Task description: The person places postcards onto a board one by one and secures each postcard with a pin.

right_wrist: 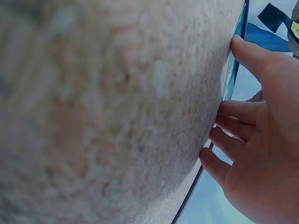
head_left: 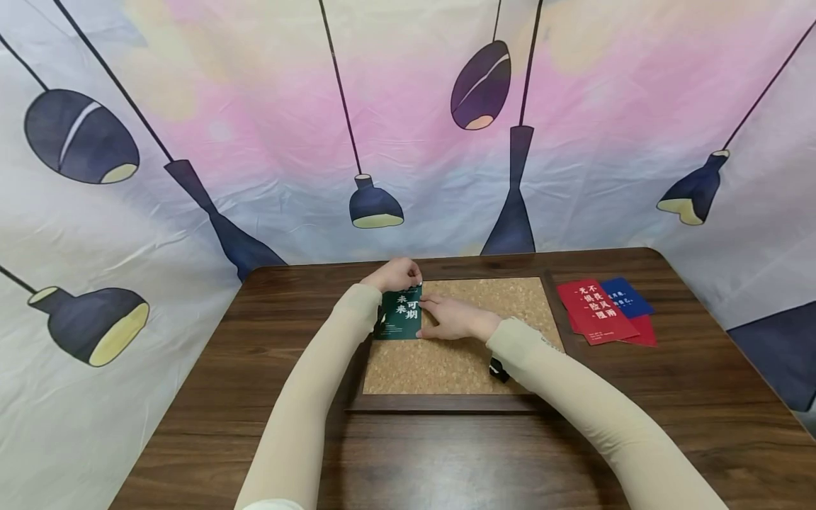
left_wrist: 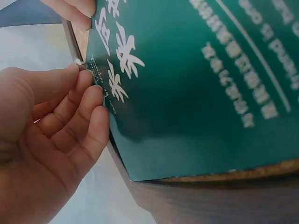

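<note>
A dark green card [head_left: 401,319] with white characters lies at the upper left of a cork board [head_left: 440,368] in a dark wooden frame. At the card's top edge my left hand [head_left: 397,275] pinches a small white-headed pin [left_wrist: 78,62] between thumb and index finger. The left wrist view shows the other fingers curved along the card's edge. My right hand [head_left: 455,317] rests on the board along the card's right edge. Its fingers [right_wrist: 240,112] are spread and fairly straight, with fingertips touching the surface, as the right wrist view shows.
To the right of the board, red cards [head_left: 596,312] and a blue card [head_left: 627,297] overlap on the wooden table [head_left: 255,354]. A cloth backdrop [head_left: 421,156] printed with hanging lamps stands behind the table's far edge.
</note>
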The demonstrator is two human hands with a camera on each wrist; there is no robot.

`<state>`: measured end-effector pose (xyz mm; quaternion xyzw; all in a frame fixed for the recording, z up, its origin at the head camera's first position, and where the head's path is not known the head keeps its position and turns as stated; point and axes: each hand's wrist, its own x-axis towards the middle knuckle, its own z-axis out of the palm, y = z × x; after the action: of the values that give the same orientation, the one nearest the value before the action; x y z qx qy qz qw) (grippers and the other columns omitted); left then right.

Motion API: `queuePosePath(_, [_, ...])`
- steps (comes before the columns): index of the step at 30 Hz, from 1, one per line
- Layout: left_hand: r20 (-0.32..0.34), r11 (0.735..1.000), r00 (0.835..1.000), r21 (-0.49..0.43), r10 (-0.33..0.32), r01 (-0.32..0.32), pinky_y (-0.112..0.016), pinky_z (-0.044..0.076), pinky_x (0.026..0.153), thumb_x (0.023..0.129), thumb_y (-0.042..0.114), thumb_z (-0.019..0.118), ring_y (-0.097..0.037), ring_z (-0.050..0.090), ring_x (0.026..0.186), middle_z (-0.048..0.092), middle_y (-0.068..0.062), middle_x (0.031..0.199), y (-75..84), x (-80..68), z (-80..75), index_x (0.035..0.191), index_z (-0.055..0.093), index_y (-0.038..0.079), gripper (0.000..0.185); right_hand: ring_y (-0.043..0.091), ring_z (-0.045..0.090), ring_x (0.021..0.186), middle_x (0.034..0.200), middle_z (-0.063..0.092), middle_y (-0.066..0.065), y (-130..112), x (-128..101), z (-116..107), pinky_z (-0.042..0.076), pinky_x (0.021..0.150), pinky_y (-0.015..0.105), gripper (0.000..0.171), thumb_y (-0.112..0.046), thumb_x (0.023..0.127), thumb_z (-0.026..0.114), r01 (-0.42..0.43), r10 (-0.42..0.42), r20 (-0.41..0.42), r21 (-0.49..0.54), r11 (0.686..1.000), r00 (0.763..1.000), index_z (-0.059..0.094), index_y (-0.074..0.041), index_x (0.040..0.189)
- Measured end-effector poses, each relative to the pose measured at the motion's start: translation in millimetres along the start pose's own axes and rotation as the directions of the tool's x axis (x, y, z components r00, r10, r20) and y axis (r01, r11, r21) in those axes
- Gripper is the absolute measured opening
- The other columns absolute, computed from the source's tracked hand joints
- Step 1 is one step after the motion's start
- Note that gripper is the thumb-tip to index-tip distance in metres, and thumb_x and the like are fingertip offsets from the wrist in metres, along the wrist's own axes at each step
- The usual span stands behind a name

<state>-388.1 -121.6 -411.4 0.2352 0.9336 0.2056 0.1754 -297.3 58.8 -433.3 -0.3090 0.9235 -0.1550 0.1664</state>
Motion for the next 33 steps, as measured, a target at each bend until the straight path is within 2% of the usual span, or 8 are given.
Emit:
queuePosePath(7, [-0.008, 0.999, 1.000, 0.049, -0.020, 0.020, -0.035, 0.048, 0.079, 0.105, 0.011, 0.052, -0.022, 0.058, 0.085, 0.067, -0.011, 0.108, 4.2, 2.6, -2.6, 0.111, 0.072, 0.004, 0.022, 0.030, 0.026, 0.150, 0.165, 0.023, 0.012, 1, 0, -2, 0.028, 0.119, 0.046, 0.077, -0.051, 0.100, 0.057, 0.011, -0.011, 0.005, 0.010, 1.000, 1.000, 0.031, -0.006, 0.158])
queuePosePath(20, [0.000, 0.998, 0.999, 0.048, -0.038, 0.038, -0.038, 0.051, 0.083, 0.105, 0.013, 0.054, -0.023, 0.061, 0.089, 0.068, -0.010, 0.106, 4.1, 2.2, -1.0, 0.111, 0.072, 0.005, 0.021, 0.030, 0.026, 0.150, 0.165, 0.022, 0.011, 0, -1, -1, 0.028, 0.118, 0.047, 0.077, -0.052, 0.101, 0.056, 0.003, -0.003, 0.004, -0.007, 1.000, 1.000, 0.031, -0.007, 0.158])
queuePosePath(27, [0.001, 0.997, 0.998, -0.028, -0.068, 0.068, -0.034, 0.049, 0.074, 0.106, 0.012, 0.052, -0.022, 0.058, 0.082, 0.067, -0.011, 0.103, 0.1, 3.4, -1.5, 0.115, 0.071, 0.003, 0.023, 0.030, 0.025, 0.150, 0.165, 0.023, 0.011, 0, -1, -1, 0.028, 0.118, 0.046, 0.078, -0.052, 0.100, 0.056, 0.001, -0.001, 0.003, 0.003, 1.000, 1.000, 0.031, -0.007, 0.158])
queuePosePath(33, [0.033, 0.995, 0.998, -0.079, -0.055, 0.057, -0.036, 0.051, 0.078, 0.106, 0.012, 0.051, -0.023, 0.060, 0.085, 0.067, -0.011, 0.103, -4.8, 2.5, -2.9, 0.115, 0.070, 0.003, 0.023, 0.030, 0.025, 0.150, 0.165, 0.023, 0.011, -2, -2, 0, 0.027, 0.119, 0.046, 0.077, -0.051, 0.101, 0.057, -0.002, 0.002, 0.004, 0.007, 1.000, 1.000, 0.031, -0.007, 0.158])
